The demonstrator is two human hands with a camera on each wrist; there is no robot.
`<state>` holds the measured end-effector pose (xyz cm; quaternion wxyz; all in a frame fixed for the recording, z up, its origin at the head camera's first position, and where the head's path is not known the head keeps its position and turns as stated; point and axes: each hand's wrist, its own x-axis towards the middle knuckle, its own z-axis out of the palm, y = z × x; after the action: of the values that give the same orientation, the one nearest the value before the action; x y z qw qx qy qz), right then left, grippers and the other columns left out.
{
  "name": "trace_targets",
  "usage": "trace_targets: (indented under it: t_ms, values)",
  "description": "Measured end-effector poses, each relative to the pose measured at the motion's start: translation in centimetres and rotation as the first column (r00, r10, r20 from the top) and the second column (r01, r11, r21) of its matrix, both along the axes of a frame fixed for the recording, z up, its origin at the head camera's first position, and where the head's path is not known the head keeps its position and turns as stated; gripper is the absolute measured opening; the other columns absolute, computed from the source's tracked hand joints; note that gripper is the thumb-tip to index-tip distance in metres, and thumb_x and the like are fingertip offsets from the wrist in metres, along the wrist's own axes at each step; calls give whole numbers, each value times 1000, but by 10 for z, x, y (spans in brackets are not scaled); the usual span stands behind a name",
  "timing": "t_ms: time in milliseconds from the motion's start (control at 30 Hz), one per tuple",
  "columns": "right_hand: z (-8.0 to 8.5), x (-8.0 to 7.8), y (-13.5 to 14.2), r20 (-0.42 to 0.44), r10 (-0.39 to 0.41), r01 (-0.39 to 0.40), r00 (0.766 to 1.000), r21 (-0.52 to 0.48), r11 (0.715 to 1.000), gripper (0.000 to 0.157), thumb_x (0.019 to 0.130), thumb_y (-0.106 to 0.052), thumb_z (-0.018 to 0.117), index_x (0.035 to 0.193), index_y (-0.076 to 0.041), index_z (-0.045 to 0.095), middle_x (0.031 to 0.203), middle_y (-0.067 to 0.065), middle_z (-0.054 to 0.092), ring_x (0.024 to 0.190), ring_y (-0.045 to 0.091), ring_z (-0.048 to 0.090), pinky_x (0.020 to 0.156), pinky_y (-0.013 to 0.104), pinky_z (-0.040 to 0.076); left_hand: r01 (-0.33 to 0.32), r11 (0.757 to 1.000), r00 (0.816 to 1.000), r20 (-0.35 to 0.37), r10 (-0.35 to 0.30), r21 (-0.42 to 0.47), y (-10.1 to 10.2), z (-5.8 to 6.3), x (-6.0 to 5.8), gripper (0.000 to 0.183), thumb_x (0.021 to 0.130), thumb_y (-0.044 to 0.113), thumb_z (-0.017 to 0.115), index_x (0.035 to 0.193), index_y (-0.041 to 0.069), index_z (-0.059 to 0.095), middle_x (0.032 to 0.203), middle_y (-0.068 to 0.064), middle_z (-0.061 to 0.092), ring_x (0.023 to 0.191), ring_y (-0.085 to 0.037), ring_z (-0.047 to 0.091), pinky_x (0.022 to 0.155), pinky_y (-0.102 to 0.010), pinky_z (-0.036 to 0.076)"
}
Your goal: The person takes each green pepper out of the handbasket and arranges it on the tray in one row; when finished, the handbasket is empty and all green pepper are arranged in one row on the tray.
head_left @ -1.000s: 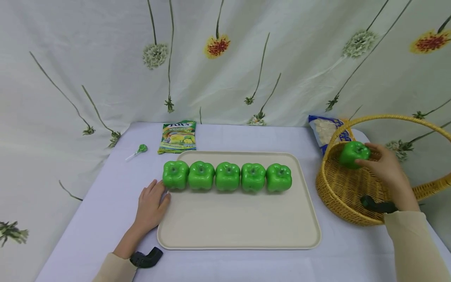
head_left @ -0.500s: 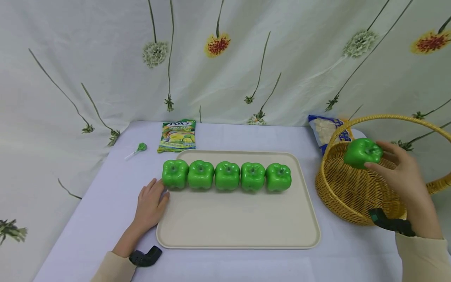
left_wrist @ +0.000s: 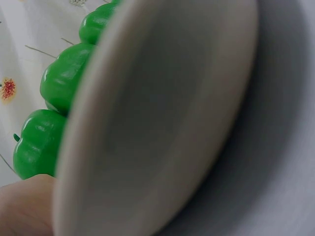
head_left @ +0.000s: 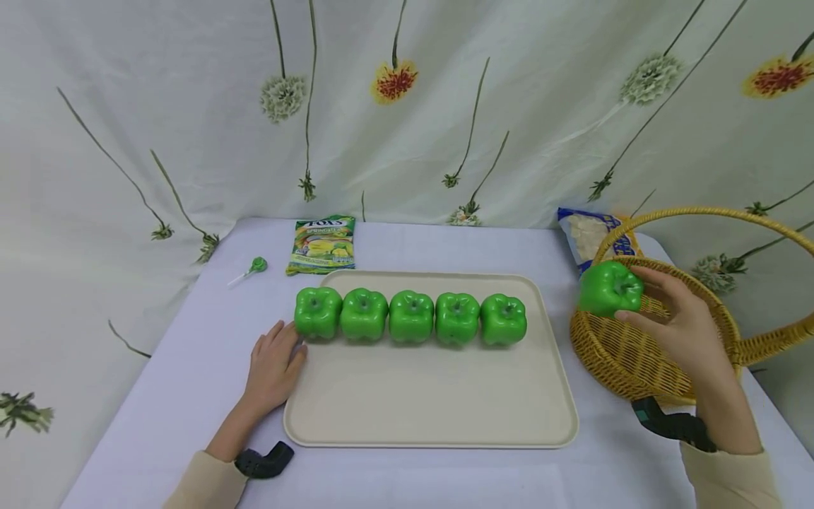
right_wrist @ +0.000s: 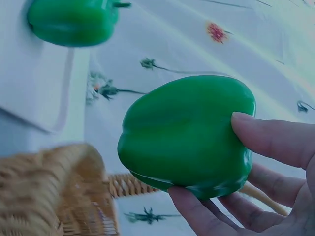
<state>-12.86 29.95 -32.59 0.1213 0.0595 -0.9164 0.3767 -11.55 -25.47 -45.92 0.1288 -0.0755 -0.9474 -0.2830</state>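
Note:
My right hand (head_left: 683, 329) pinches a green bell pepper (head_left: 607, 288) between thumb and fingers, above the left rim of the wicker basket (head_left: 591, 353). In the right wrist view the same bell pepper (right_wrist: 187, 137) fills the middle, stem side toward the palm. Several more green bell peppers (head_left: 411, 317) stand side by side in a row across the upper part of the beige tray (head_left: 432, 403). My left hand (head_left: 273, 367) rests at the tray's left edge, its fingers by the leftmost pepper (head_left: 318, 312). In the left wrist view the tray's rim (left_wrist: 93, 98) hides most of that hand.
A green candy bag (head_left: 322, 245) lies behind the tray's left corner, with a green lollipop (head_left: 257, 265) to its left. Behind the basket sits a blue and yellow bag (head_left: 585, 237). The basket's tall handle (head_left: 718, 212) arches up at the right.
The right hand has lifted the bell pepper out of the basket and carried it left to over the basket's rim. My left hand and the row of peppers stay where they were.

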Motion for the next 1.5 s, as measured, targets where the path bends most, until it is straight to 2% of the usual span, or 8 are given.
trace_targets:
  t_ms: [133, 267, 400, 500, 800, 1167, 1400, 1500]
  values:
    - [-5, -3, -17, 11, 88, -88, 996, 5, 996, 67, 85, 0, 73, 144, 1, 42, 138, 24, 45, 119, 19, 53, 76, -2, 42, -7, 1000, 1000, 12, 7, 7, 0, -1, -1, 40, 95, 5, 47, 135, -4, 49, 142, -29, 47, 138, -54, 28, 109, -75, 12]
    - [-12, -6, -30, 34, 150, -150, 988, -7, 989, 64, 85, 1, 72, 143, 4, 43, 135, 28, 46, 121, 49, 47, 78, 0, 44, -15, 1000, 1000, 14, 15, 6, -1, -2, -1, 40, 95, 5, 46, 134, -4, 49, 142, -28, 47, 138, -53, 28, 109, -74, 12]
    - [-18, -9, -41, 52, 178, -178, 983, -3, 984, 63, 86, 1, 71, 142, 5, 43, 133, 28, 46, 122, 48, 47, 85, 24, 57, -17, 1000, 1000, 16, 17, 8, -1, -1, -1, 41, 95, 5, 46, 135, -4, 49, 142, -28, 48, 138, -53, 28, 109, -74, 12]
    - [-23, -11, -46, 64, 182, -183, 981, 9, 983, 63, 86, 2, 70, 141, 7, 43, 134, 29, 46, 122, 48, 48, 89, 46, 53, -17, 1000, 1000, 14, 17, 10, -1, -1, -1, 40, 95, 5, 46, 134, -5, 49, 141, -28, 48, 138, -53, 29, 109, -73, 12]
    - [-35, -16, -53, 65, 190, -194, 980, 70, 978, 62, 83, 4, 71, 139, 8, 45, 135, 32, 47, 120, 49, 50, 89, 58, 52, -16, 1000, 999, -35, 16, 8, -1, 0, 0, 38, 94, 3, 48, 130, -6, 51, 137, -29, 52, 135, -54, 33, 107, -74, 16]
    - [-41, -17, -57, 108, 193, -206, 975, 120, 971, 62, 84, 2, 70, 139, 11, 43, 133, 34, 49, 113, 46, 52, 91, 62, 47, -13, 1000, 1000, 10, 13, 20, 0, 1, 0, 39, 95, 4, 47, 133, -5, 50, 140, -28, 50, 137, -54, 30, 109, -74, 13]
    - [-42, -18, -63, 101, 203, -219, 974, 189, 957, 61, 83, 3, 71, 137, 14, 44, 126, 35, 52, 85, 30, 55, 68, 34, 48, -16, 1000, 1000, 11, 16, 16, 0, 1, 1, 39, 95, 4, 47, 133, -5, 50, 140, -28, 50, 138, -53, 30, 109, -73, 13]
    - [-41, -18, -64, 109, 200, -219, 974, 194, 956, 61, 83, 3, 71, 137, 15, 43, 127, 35, 52, 84, 29, 54, 68, 34, 47, -16, 1000, 1000, 9, 16, 17, -1, 1, 1, 39, 95, 4, 47, 133, -5, 49, 140, -28, 50, 138, -53, 30, 109, -73, 13]
